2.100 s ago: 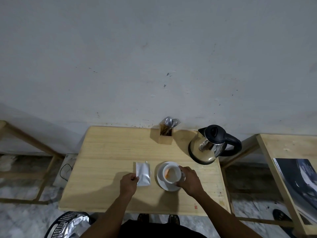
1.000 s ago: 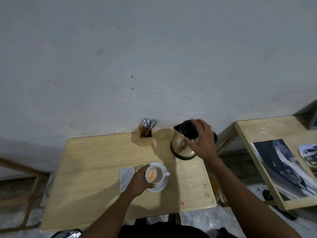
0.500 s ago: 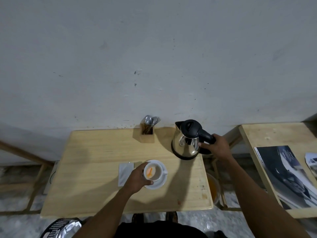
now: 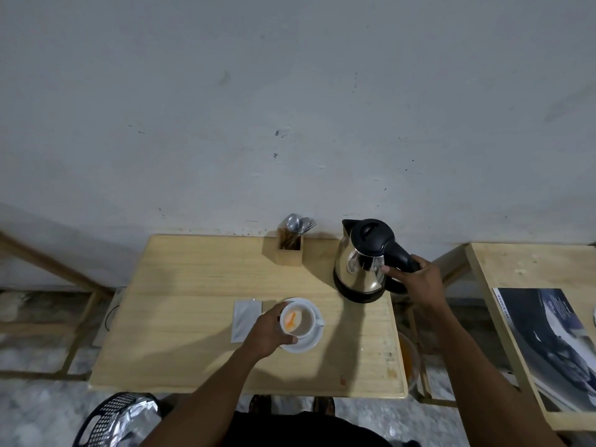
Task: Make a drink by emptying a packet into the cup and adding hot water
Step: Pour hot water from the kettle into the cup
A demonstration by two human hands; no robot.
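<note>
White cup: the landmark, standing on a white saucer on the pale wooden table; orange powder lies inside against its left wall, and its small handle points right.
Basket: a black mesh basket lined with silver foil sits on the floor, nearer than the cup and well to its left, below the table's front edge.
Left hand: the left hand is wrapped around the cup's left side, with the fingers curled on the rim and wall, closed on it.
Packet: a silver packet lies flat on the table just left of the cup, partly tucked under the left hand's fingers.
Right hand: the right hand, right of the cup and farther back, is closed around the kettle's black handle.
Kettle: a steel kettle with a black lid and base stands upright on the table, behind the cup and to its right, its spout toward the wall.
Holder: a small wooden box with spoons standing in it is directly behind the cup, against the grey wall.
Side table: a second wooden table, far right of the cup, carries a dark printed sheet.
</note>
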